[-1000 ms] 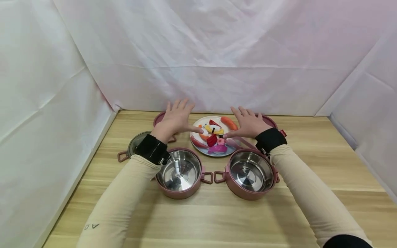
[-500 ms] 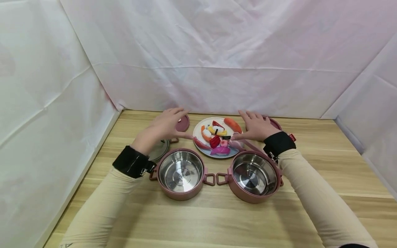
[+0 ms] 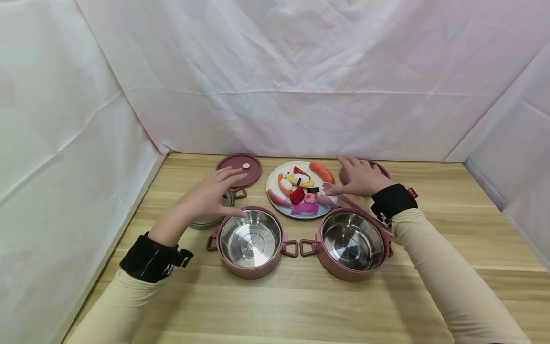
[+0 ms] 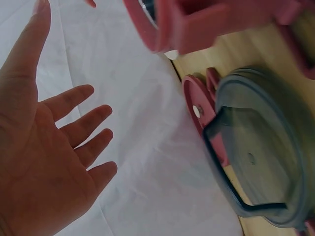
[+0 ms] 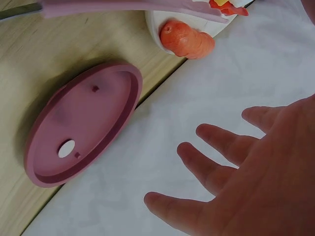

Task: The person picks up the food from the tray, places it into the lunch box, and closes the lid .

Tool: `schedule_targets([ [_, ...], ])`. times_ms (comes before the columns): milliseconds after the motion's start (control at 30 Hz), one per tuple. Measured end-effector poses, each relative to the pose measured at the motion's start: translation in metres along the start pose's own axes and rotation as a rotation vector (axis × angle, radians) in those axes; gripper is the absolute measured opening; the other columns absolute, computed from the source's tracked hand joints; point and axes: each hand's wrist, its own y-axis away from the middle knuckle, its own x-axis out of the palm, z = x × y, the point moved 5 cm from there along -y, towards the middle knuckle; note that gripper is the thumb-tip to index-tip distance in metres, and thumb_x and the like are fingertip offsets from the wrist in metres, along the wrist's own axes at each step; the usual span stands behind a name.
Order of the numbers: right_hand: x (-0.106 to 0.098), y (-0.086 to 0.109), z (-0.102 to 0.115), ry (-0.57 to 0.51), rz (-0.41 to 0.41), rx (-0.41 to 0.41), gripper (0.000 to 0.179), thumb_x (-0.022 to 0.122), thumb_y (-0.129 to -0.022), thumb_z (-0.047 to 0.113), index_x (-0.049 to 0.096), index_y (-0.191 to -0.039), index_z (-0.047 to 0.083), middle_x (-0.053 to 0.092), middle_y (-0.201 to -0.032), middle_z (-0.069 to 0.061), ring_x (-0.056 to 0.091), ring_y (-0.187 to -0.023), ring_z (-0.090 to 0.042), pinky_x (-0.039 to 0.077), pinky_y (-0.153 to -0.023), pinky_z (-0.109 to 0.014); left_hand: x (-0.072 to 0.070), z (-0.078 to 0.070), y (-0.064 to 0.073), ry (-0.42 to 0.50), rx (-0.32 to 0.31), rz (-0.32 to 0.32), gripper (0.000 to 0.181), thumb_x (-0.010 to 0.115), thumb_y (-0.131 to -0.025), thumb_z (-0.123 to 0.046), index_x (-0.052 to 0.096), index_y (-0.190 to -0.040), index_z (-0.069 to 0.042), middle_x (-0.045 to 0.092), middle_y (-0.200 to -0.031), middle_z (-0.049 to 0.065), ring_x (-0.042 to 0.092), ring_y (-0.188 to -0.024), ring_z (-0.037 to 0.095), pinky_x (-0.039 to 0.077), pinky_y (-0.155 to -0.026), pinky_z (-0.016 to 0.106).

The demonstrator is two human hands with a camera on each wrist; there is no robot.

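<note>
Both hands poised in the air, fingers spread and holding nothing: by the look of it, no grip begun.
The left hand (image 3: 210, 196) hangs over the glass lid (image 4: 261, 152), its thumb overlapping the rim of the left steel-lined pot (image 3: 251, 248) in the head view; the right hand (image 3: 363, 177) hovers near the round maroon lid (image 5: 93, 118) and the pink utensil (image 3: 350, 204), which lies partly over the plate of toy food (image 3: 283, 171). The right pot (image 3: 352, 246) sits just beside the left one on the surface (image 3: 275, 310), both uncovered. Taking hold of anything here would call for lowering a hand and curling its fingers.
</note>
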Motion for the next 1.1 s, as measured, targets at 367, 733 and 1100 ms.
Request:
schedule_targets([
  [367, 0.002, 0.003, -0.004, 0.004, 0.005, 0.01, 0.118, 0.067, -0.08, 0.07, 0.011, -0.16, 0.003, 0.024, -0.16, -0.029, 0.022, -0.146, -0.051, 0.02, -0.116, -0.073, 0.026, -0.004, 0.043, 0.149, 0.058, 0.056, 0.103, 0.083, -0.072, -0.055, 0.038, -0.154, -0.011, 0.031, -0.162, 0.017, 0.03, -0.148, 0.042, 0.035, -0.115, 0.062],
  [733, 0.002, 0.012, -0.012, -0.057, 0.025, -0.007, 0.115, 0.071, -0.083, 0.06, 0.006, -0.161, 0.006, 0.02, -0.16, -0.033, 0.021, -0.146, -0.054, 0.025, -0.114, -0.072, 0.047, -0.012, 0.069, 0.227, 0.029, 0.098, 0.116, 0.083, -0.065, -0.062, 0.03, -0.157, -0.015, 0.019, -0.166, 0.014, 0.027, -0.147, 0.047, 0.034, -0.112, 0.068],
  [1100, 0.011, 0.018, -0.031, -0.063, 0.03, 0.004, 0.113, 0.072, -0.084, 0.058, 0.011, -0.159, -0.001, 0.023, -0.158, -0.035, 0.025, -0.145, -0.052, 0.027, -0.114, -0.07, 0.052, -0.009, 0.072, 0.297, 0.017, 0.076, 0.12, 0.083, -0.065, -0.062, 0.025, -0.159, -0.014, 0.018, -0.166, 0.014, 0.025, -0.149, 0.045, 0.035, -0.112, 0.066],
])
